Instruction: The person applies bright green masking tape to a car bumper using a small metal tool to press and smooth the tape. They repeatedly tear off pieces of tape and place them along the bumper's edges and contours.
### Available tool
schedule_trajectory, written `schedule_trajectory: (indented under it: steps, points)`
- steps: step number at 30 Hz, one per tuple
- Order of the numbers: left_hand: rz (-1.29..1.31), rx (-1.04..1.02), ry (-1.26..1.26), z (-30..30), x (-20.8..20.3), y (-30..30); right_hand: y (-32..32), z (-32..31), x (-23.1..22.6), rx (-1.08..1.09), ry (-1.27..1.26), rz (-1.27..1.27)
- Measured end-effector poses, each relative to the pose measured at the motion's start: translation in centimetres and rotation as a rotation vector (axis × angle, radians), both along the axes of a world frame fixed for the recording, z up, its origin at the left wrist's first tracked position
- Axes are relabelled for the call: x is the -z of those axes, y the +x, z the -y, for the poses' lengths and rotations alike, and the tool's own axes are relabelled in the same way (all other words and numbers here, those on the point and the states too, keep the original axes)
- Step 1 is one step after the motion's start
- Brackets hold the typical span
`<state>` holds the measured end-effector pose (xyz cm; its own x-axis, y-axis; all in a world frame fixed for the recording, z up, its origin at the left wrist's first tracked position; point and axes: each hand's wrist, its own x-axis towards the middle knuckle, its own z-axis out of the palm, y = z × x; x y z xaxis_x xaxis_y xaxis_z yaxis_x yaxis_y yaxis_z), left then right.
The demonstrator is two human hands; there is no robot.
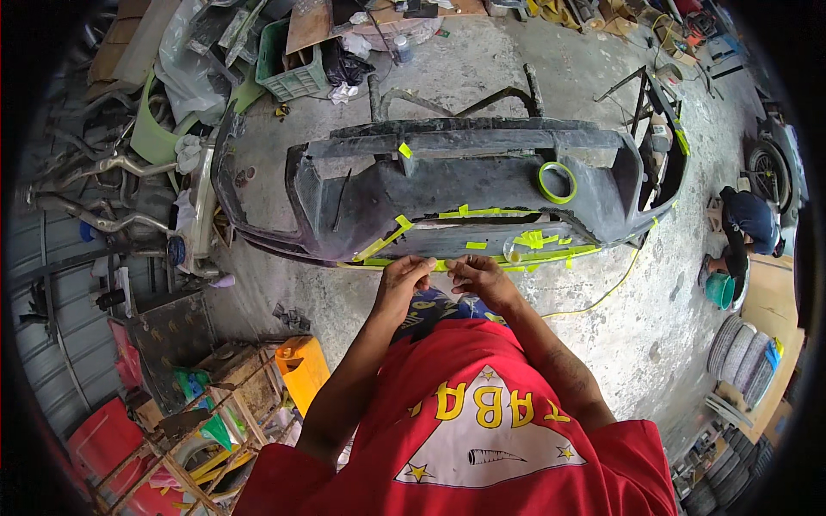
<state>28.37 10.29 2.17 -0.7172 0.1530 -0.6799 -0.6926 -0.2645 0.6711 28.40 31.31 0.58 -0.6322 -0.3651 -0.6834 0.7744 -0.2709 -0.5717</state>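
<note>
Masking step: left hand [403,277] and right hand [478,273] pinch yellow-green tape strip [440,266] against the near edge of the grey bumper [447,185]; pressing it flat likely follows.

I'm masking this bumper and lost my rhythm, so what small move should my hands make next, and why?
Probably press the tape down along the lower edge of the bumper. Both hands, left hand and right hand, meet at that edge, where yellow-green tape strips already run, so the piece between your fingers likely continues that line. The tape roll rests on the bumper for the next strip.
</note>
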Motion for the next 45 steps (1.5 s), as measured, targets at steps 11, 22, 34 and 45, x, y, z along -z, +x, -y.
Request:
schedule_trajectory:
  steps: [11,22,34,45]
  points:
    - [-0.830,0.383,-0.880,-0.1,-2.7,0.7,-1.5,0.3,-1.5,-0.081,0.135,-0.024]
    - [-1.082,0.759,-0.665,2.0,-3.6,-3.5,-1.1,0.3,-0.7,-0.108,0.063,0.105]
    - [-0.909,0.618,-0.731,2.7,-3.1,-8.4,-1.4,-0.5,0.9,-0.175,0.634,-0.420]
    - [-0.924,0.803,-0.981,-0.6,2.0,-9.5,-3.3,1.7,3.3,-0.169,0.458,-0.397]
